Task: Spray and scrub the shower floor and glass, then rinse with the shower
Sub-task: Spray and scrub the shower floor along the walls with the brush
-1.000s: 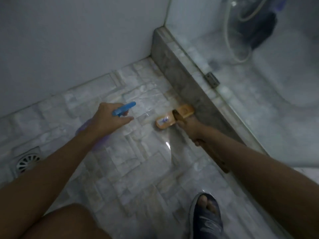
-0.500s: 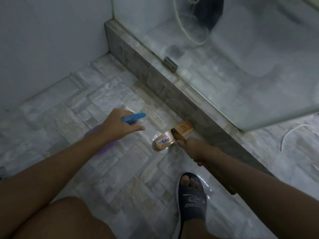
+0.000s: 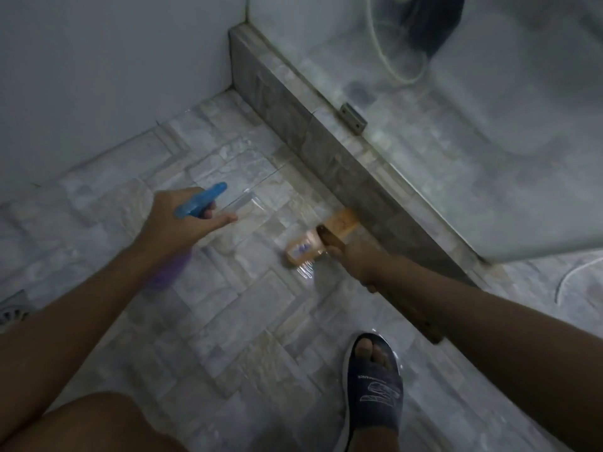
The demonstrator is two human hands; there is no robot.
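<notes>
My left hand (image 3: 177, 223) grips a spray bottle with a blue trigger head (image 3: 200, 201) and a purple body (image 3: 169, 269), its nozzle aimed at the wet tiled floor (image 3: 228, 321). My right hand (image 3: 354, 259) holds the brown wooden handle (image 3: 329, 238) of a scrub brush. The orange brush head (image 3: 321, 239) lies on the floor against the stone curb (image 3: 310, 135). Behind the curb stands the foggy shower glass (image 3: 489, 158), with a hose (image 3: 385, 60) seen through it.
A metal glass clamp (image 3: 353, 118) sits on the curb. A floor drain (image 3: 13, 309) is at the left edge. My right foot in a dark slide sandal (image 3: 372, 389) stands at the bottom, my left knee (image 3: 91, 422) beside it. A white wall (image 3: 98, 76) rises behind.
The view swung right, then partly back left. The brush head stays at the curb and the spray bottle stays over the floor in my left hand.
</notes>
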